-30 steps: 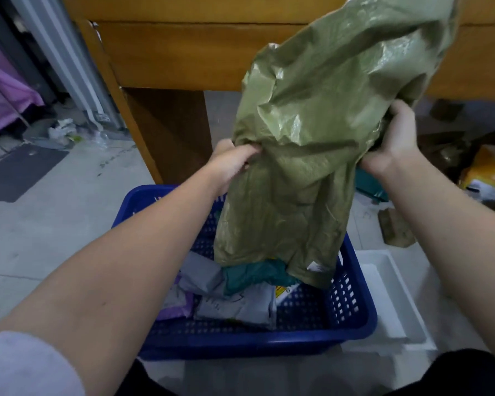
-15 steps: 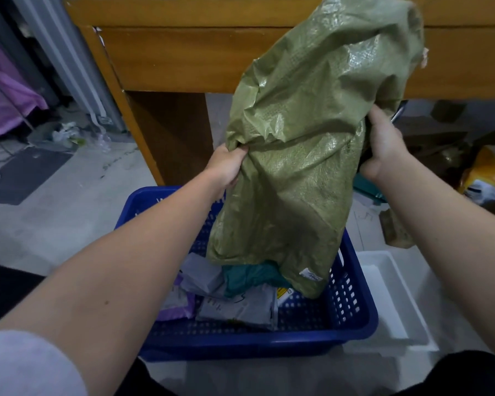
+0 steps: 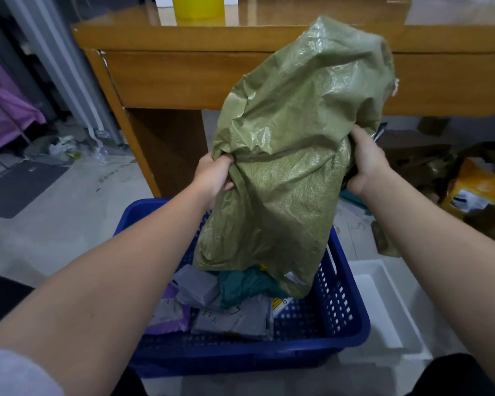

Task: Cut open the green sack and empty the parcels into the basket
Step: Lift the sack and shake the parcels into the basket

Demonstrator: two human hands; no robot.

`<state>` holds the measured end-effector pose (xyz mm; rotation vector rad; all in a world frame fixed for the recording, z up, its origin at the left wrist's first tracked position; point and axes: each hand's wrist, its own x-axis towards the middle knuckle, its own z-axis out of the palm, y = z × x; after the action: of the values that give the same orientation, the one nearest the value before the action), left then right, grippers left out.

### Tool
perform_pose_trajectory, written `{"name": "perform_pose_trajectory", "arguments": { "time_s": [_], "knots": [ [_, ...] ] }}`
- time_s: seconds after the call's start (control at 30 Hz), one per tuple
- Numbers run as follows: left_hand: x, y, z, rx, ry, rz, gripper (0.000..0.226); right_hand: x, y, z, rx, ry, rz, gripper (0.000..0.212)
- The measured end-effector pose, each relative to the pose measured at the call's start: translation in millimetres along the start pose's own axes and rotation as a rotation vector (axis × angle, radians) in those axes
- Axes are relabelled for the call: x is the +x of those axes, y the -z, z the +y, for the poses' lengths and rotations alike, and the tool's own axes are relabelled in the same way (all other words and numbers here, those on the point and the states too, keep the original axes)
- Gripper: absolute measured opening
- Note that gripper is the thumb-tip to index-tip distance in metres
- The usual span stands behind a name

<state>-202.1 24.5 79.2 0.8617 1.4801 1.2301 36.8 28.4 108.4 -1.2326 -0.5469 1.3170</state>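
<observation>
The green woven sack [image 3: 292,155] hangs upside down over the blue plastic basket [image 3: 340,318], its mouth low inside the basket. My left hand [image 3: 215,175] pinches the sack's left side, and my right hand [image 3: 366,164] grips its right side. Several parcels lie in the basket: grey mailers [image 3: 232,321], a purple one [image 3: 169,315] and a teal one [image 3: 246,284] just under the sack's mouth. The sack's inside is hidden.
A wooden desk [image 3: 183,78] stands right behind the basket, with a yellow container [image 3: 197,5] on top. A white tray [image 3: 383,304] lies on the floor to the basket's right. Cardboard and a yellow parcel [image 3: 477,184] clutter the floor at right. Dark mats lie at left.
The sack's top has come down and toward the left, and both hands have dropped lower with it. The view has tilted up, showing the desk top.
</observation>
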Motion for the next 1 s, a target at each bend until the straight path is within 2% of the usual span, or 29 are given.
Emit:
{"name": "perform_pose_trajectory", "arguments": {
  "time_s": [0.07, 0.17, 0.2, 0.3, 0.33, 0.57, 0.67, 0.73, 0.83, 0.9, 0.93, 1.0],
  "knots": [
    [-0.9, -0.8, 0.6, -0.043, -0.002, -0.006, 0.017, -1.3, 1.0, -3.1, 0.0, 0.01, -0.006, 0.09],
    [-2.9, 0.0, 2.6, -0.136, 0.06, 0.001, 0.022, -6.9, -2.6, -9.7, -0.057, 0.002, -0.009, 0.097],
    [-2.8, 0.6, 2.9, -0.16, 0.082, 0.01, 0.025, -11.2, -4.3, -12.6, -0.089, 0.007, -0.02, 0.092],
    [-2.4, 0.6, 6.1, -0.277, 0.131, 0.032, 0.033, -19.8, -1.6, -19.0, -0.152, 0.039, -0.04, 0.041],
    [-2.4, 0.2, 7.8, -0.317, 0.136, 0.037, 0.033, -21.3, 2.2, -18.3, -0.161, 0.039, -0.034, 0.034],
    [-2.9, -2.9, 15.5, -0.429, 0.181, 0.139, 0.031, -29.0, 26.4, 17.0, -0.048, 0.013, -0.063, 0.036],
    [-4.2, 3.6, 23.1, -0.531, 0.204, 0.2, 0.031, -32.1, 33.6, 25.1, -0.019, 0.059, -0.037, 0.045],
    [-2.0, 8.6, 27.7, -0.607, 0.208, 0.226, 0.033, -29.9, 42.2, 28.9, -0.108, 0.048, -0.022, 0.05],
    [-2.3, 9.1, 34.4, -0.701, 0.222, 0.233, 0.033, -33.1, 42.8, 39.6, -0.255, -0.034, -0.075, 0.045],
    [-5.4, 5.1, 37.8, -0.713, 0.231, 0.207, 0.033, -34.5, 31.0, 45.9, -0.305, -0.065, -0.119, 0.057],
    [-8.4, 2.8, 39.9, -0.69, 0.231, 0.187, 0.033, -33.9, 22.8, 45.7, -0.295, -0.056, -0.137, 0.056],
    [-13.5, -0.3, 42.9, -0.643, 0.245, 0.145, 0.034, -30.6, 5.6, 39.5, -0.255, -0.038, -0.177, 0.037]
  ]
}}
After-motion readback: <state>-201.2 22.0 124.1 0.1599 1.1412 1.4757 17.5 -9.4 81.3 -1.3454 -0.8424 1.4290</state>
